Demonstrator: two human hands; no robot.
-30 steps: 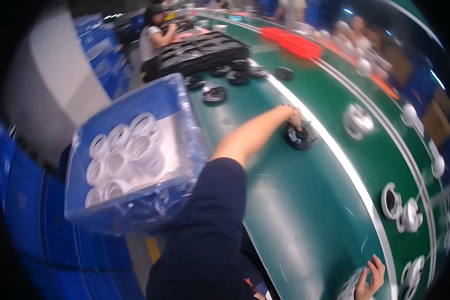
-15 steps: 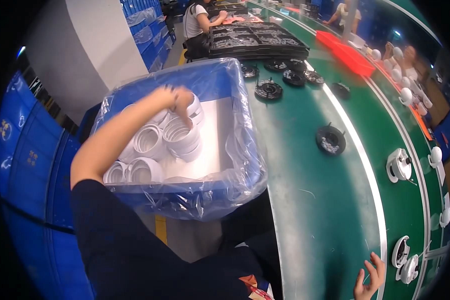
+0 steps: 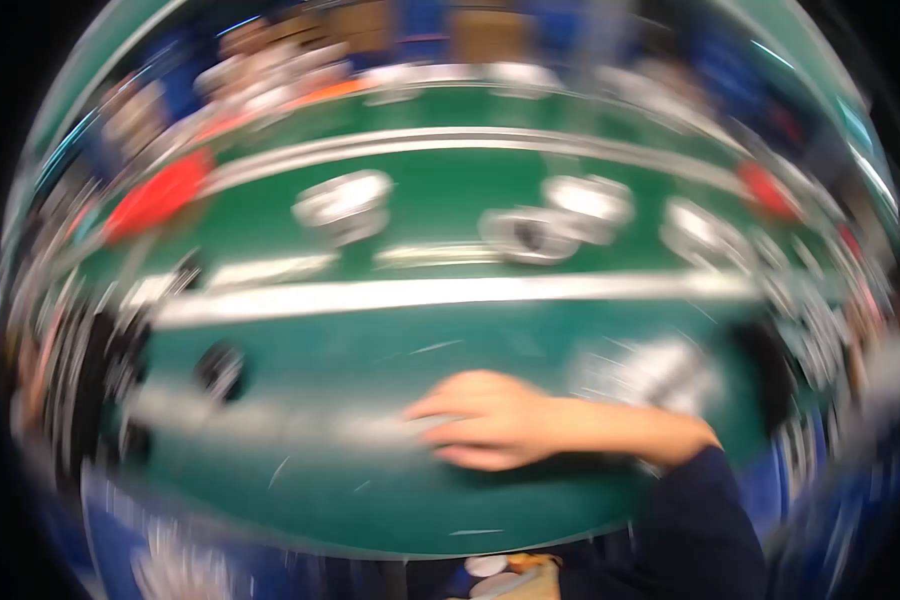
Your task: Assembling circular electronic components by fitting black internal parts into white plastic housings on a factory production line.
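My right hand reaches in from the lower right, low over the green work surface. Its fingers point left, loosely stretched and a little apart, with nothing visible in them. To the right of that hand lies a pale, shiny heap, too smeared to name. A black round part rests on the surface farther left. My left hand does not show. At the lower left edge are blurred white rings in a blue bin.
Beyond a pale strip, white rounded parts sit on a green belt. Red trays stand at both far sides. Dark stacked trays are at the left, and a black object is at the right.
The view has swung right, from the bin to the work surface, and is blurred. My left hand, earlier over the white rings, has left the picture. My right hand now shows centrally.
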